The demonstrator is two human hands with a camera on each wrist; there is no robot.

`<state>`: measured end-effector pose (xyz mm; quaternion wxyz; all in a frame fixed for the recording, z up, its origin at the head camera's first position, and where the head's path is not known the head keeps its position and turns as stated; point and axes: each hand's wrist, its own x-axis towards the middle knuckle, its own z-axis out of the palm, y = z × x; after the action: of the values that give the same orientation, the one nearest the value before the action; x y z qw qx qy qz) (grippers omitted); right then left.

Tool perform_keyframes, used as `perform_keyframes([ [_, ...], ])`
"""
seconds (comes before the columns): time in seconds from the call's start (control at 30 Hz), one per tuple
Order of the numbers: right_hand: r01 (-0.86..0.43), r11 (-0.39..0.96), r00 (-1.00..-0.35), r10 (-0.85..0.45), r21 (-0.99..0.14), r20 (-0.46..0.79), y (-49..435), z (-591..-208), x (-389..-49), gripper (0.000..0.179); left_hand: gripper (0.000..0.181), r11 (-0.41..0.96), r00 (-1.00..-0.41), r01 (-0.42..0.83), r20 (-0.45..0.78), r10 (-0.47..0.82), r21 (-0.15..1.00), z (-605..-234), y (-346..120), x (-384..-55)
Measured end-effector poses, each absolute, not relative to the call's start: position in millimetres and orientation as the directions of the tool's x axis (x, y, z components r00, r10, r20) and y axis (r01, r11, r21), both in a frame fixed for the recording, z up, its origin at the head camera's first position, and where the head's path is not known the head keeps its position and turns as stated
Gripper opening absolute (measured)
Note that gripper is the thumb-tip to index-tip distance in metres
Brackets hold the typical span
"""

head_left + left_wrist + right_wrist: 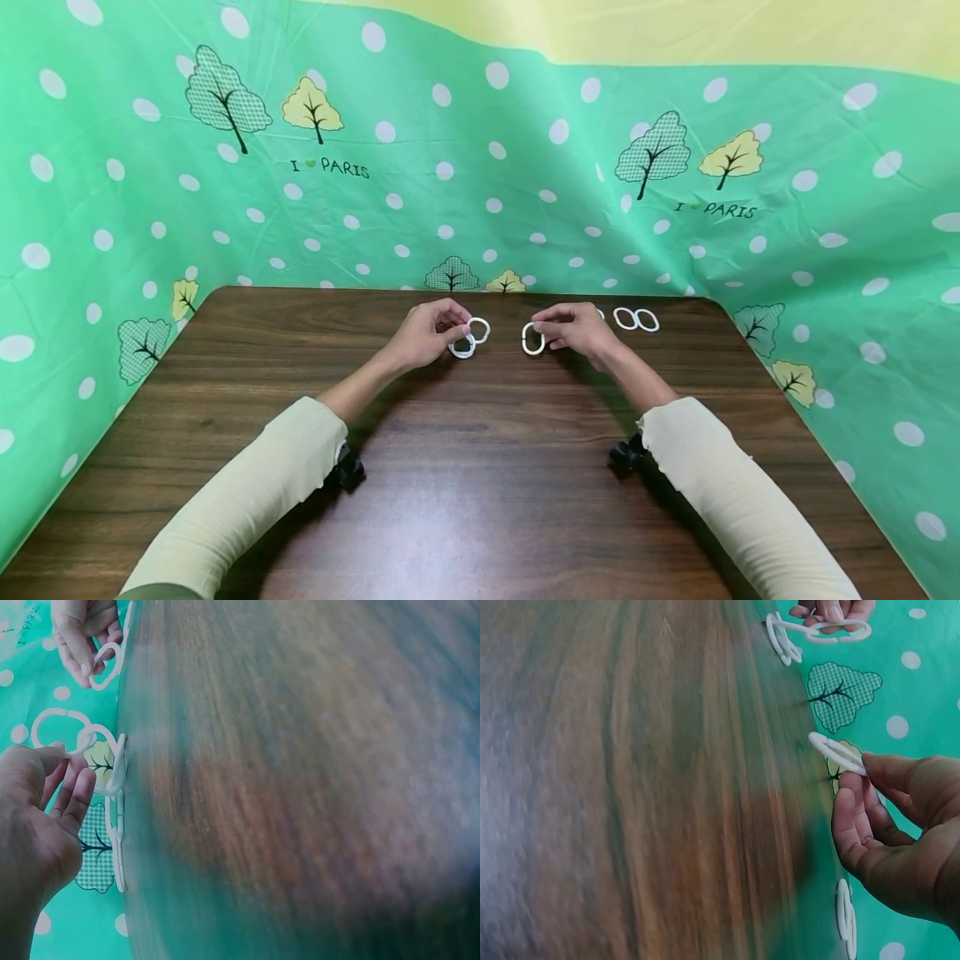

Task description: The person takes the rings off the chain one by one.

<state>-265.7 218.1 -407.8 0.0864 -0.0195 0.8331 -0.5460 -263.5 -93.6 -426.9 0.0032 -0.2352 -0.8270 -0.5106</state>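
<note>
In the head view my left hand [429, 335] pinches a white plastic oval link [487, 327] above the far part of the table. Another white link [462, 357] is hooked to it and hangs below. The left wrist view shows several joined links, the upper one [60, 712] at my thumb and fingertips. My right hand [579, 327] pinches a single white link [524, 340] between thumb and fingers, upright and apart from the left chain. A small break in this link's side shows. Just behind the right hand, part of one more link is partly hidden.
Two loose white links [657, 322] lie side by side at the far right of the brown wooden table [480, 467]. A green dotted cloth [480, 150] with printed trees hangs behind the table's far edge and along both sides.
</note>
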Motion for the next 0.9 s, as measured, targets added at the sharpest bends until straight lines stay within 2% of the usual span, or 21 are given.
perform_keyframes([
  [0.47, 0.104, 0.526, -0.990, -0.027, -0.844, -0.139, 238, -403, -268, 0.033, 0.020, 0.368, -0.881, 0.408, 0.254, 0.399, 0.835, -427, -92, -264],
  [0.9, 0.064, 0.653, -0.997, 0.016, -0.755, -0.071, 254, -407, -273, 0.024, 0.021, 0.378, -0.883, 0.401, 0.243, 0.400, 0.834, -425, -92, -263],
])
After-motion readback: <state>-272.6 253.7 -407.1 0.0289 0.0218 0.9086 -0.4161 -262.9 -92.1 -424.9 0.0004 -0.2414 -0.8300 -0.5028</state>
